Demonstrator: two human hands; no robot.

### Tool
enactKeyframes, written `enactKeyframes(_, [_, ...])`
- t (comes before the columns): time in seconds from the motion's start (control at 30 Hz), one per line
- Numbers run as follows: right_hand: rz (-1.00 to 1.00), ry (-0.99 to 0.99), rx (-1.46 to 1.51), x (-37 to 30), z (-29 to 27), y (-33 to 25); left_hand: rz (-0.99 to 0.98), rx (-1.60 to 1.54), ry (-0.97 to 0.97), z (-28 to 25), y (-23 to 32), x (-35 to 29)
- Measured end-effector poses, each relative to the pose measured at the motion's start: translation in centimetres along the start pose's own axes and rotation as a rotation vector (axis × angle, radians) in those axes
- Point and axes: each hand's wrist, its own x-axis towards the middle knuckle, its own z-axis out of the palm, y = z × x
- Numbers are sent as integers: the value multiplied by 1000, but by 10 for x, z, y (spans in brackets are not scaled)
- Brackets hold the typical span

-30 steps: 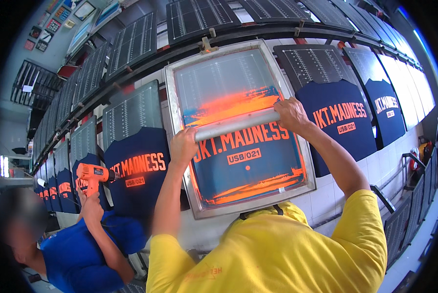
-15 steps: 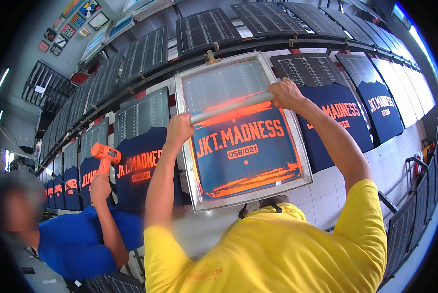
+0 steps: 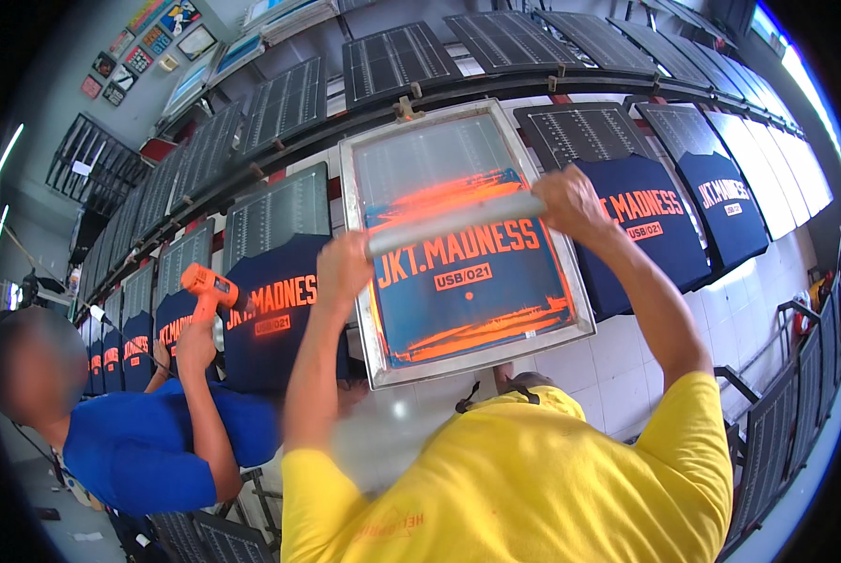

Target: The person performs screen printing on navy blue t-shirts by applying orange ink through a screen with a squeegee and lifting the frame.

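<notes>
Fingers wrapped around its two ends, the left hand (image 3: 345, 270) and the right hand (image 3: 575, 203) gripped a grey squeegee (image 3: 453, 225) that spanned the gap between them, lying across a metal-framed screen (image 3: 481, 357) streaked with orange ink (image 3: 477, 342) beyond the hands and again nearer the body. To the right of the right hand hung a navy shirt (image 3: 655, 258) printed in orange, with a similar navy garment (image 3: 275, 352) just left of the left hand, where a co-worker (image 3: 144, 446) in blue aimed an orange heat gun (image 3: 210, 283).
</notes>
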Motion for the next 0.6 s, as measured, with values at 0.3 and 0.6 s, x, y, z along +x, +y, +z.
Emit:
enactKeyframes(0.3, [40, -45, 40, -147, 8, -89, -1, -132, -13, 37, 49, -161])
enactKeyframes(0.6, [136, -280, 75, -199, 11, -120, 14, -128, -93, 64, 65, -215])
